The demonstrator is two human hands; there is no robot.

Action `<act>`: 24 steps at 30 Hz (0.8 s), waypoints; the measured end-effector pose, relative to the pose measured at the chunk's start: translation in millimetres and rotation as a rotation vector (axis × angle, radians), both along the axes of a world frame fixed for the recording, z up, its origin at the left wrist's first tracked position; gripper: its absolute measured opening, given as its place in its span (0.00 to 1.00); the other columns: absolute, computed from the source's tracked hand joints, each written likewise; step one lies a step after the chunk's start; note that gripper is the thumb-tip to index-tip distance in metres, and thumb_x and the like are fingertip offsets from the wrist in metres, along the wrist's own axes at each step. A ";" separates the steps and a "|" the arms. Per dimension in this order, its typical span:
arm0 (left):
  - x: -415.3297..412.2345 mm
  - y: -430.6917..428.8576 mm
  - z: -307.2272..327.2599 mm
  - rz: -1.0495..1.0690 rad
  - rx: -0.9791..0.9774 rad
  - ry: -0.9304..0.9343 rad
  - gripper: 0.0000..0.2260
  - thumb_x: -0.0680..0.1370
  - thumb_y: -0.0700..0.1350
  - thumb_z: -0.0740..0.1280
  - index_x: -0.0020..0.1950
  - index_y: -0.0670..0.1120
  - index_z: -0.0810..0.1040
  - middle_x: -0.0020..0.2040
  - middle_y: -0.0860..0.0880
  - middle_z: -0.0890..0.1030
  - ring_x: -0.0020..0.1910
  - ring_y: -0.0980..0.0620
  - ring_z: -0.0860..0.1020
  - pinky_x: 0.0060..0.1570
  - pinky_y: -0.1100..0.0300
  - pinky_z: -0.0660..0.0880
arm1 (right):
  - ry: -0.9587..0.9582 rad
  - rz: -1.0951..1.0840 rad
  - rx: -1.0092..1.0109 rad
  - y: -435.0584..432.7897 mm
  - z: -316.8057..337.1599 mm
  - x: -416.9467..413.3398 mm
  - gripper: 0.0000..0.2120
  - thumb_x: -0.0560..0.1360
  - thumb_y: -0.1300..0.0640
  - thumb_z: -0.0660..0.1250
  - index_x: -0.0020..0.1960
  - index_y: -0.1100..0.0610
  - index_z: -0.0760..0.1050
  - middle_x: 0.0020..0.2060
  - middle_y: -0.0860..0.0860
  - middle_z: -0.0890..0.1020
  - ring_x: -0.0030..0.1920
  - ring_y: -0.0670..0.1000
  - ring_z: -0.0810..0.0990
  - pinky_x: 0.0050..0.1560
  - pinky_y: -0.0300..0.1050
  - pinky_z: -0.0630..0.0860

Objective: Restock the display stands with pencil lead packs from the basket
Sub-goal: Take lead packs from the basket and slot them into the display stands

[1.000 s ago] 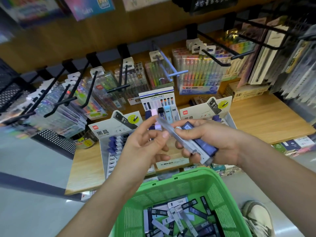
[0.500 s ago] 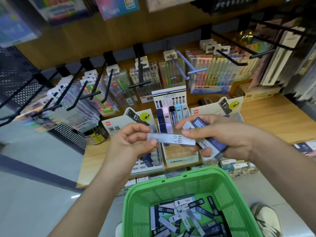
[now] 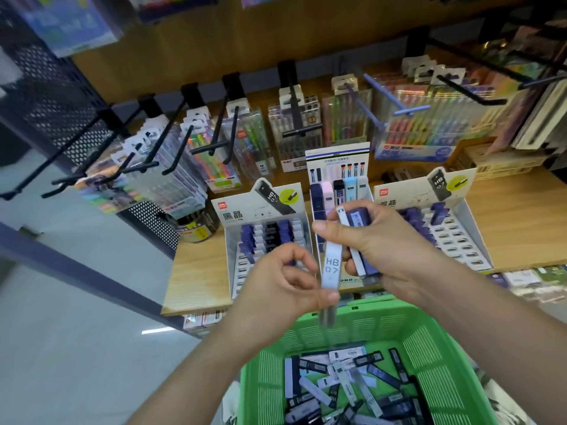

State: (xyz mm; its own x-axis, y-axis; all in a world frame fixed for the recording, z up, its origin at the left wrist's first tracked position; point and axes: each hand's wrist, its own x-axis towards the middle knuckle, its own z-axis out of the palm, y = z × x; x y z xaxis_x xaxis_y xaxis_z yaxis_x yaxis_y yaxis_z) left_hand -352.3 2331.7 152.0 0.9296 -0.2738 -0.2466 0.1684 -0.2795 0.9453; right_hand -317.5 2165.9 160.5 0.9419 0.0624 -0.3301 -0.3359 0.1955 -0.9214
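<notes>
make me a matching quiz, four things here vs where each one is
1 pale grey HB 0.7 lead pack
2 blue and white lead pack bundle
3 green plastic basket
4 leftmost white card display stand

a on the wooden shelf
b gripped in the right hand
c below both hands, holding loose packs
d pinched by the left hand

Pairs: 1-d, 2-b, 3-c, 4-a

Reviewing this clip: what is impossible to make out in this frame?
Head view:
- Number of blue and white lead packs bundled in the right hand: fingers cover them.
- Front-right slots of the left white cardboard display stand: behind the left hand.
- Near side of the green plastic basket: cut off by the bottom edge.
- Print on its loose packs: too small.
</notes>
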 end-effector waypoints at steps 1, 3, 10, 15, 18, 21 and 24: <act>-3.5 -2.0 -3.0 -0.010 -0.012 -0.001 0.20 0.67 0.41 0.78 0.52 0.54 0.75 0.34 0.45 0.83 0.30 0.53 0.79 0.34 0.62 0.74 | 0.004 -0.001 0.000 4.6 -2.1 -1.4 0.24 0.54 0.51 0.79 0.46 0.56 0.77 0.29 0.49 0.81 0.26 0.47 0.78 0.23 0.37 0.71; -6.5 -1.0 -7.3 -0.038 -0.035 -0.022 0.28 0.69 0.41 0.77 0.58 0.67 0.71 0.34 0.47 0.83 0.30 0.52 0.80 0.31 0.62 0.74 | 0.039 0.020 0.014 12.4 -5.1 -4.3 0.22 0.59 0.48 0.78 0.48 0.57 0.77 0.29 0.49 0.80 0.26 0.46 0.78 0.24 0.37 0.73; 32.4 62.7 -12.3 0.328 0.098 -0.232 0.16 0.76 0.39 0.69 0.57 0.58 0.78 0.34 0.46 0.84 0.32 0.50 0.82 0.34 0.63 0.79 | 0.329 -0.017 0.321 11.5 -6.7 3.5 0.06 0.76 0.68 0.64 0.51 0.61 0.76 0.34 0.58 0.79 0.28 0.51 0.74 0.24 0.40 0.72; 55.0 96.3 -55.2 0.404 0.353 -0.246 0.07 0.77 0.40 0.69 0.48 0.53 0.80 0.36 0.51 0.82 0.37 0.51 0.83 0.45 0.55 0.81 | 0.324 -0.041 0.365 8.7 -6.6 4.0 0.09 0.77 0.71 0.60 0.55 0.62 0.71 0.42 0.62 0.85 0.33 0.55 0.82 0.28 0.44 0.78; 58.7 95.0 -81.4 0.316 0.510 -0.273 0.11 0.75 0.39 0.71 0.41 0.56 0.79 0.39 0.58 0.80 0.39 0.61 0.79 0.43 0.72 0.74 | 0.309 -0.010 0.328 8.7 -6.8 3.2 0.08 0.78 0.69 0.60 0.57 0.66 0.71 0.43 0.62 0.86 0.36 0.55 0.86 0.32 0.46 0.81; 59.8 92.8 -99.0 0.244 0.571 -0.288 0.08 0.75 0.38 0.71 0.46 0.51 0.82 0.42 0.57 0.81 0.39 0.66 0.77 0.43 0.74 0.73 | 0.303 0.005 0.316 7.9 -7.7 2.0 0.09 0.78 0.68 0.60 0.58 0.65 0.72 0.44 0.61 0.86 0.38 0.55 0.86 0.33 0.45 0.81; 62.2 90.6 -103.5 0.226 0.629 -0.318 0.06 0.75 0.39 0.71 0.51 0.46 0.84 0.44 0.54 0.82 0.41 0.61 0.78 0.48 0.69 0.73 | 0.307 0.005 0.309 8.1 -8.7 0.8 0.09 0.78 0.68 0.61 0.58 0.66 0.73 0.44 0.61 0.86 0.40 0.55 0.87 0.33 0.45 0.81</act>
